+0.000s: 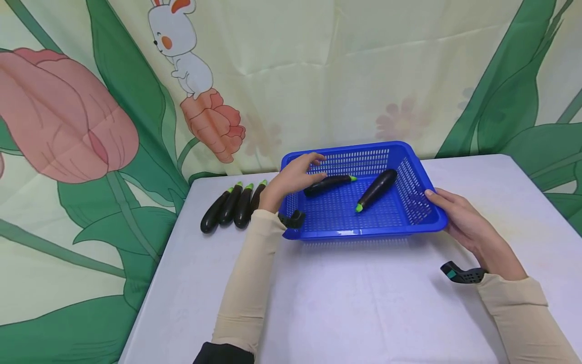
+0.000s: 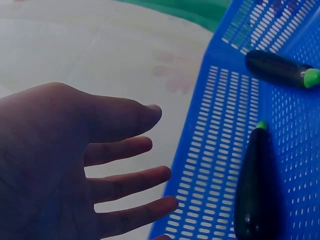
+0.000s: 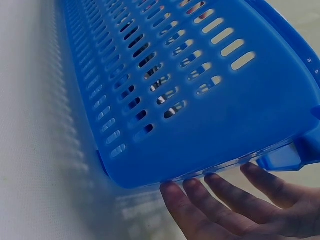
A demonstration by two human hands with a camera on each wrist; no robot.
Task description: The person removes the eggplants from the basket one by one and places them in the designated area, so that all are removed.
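Note:
A blue plastic basket (image 1: 345,233) with slotted walls stands over the white table. Inside lie two dark eggplants with green stem ends, one (image 1: 331,186) near the left wall and another (image 1: 377,190) slanting at the middle right. My left hand (image 1: 293,178) hovers at the basket's left rim, fingers spread and holding nothing; the left wrist view has its fingertips beside the slotted wall (image 2: 215,130). At the right end, my right hand (image 1: 466,225) grips the basket, thumb on the rim and fingers (image 3: 225,195) against the outer side.
Several more eggplants (image 1: 229,205) lie side by side on the table (image 1: 364,303), left of the basket and just beyond my left forearm. Behind the table hangs a cloth (image 1: 291,60) printed with flowers and a rabbit. A black band (image 1: 464,273) circles my right wrist.

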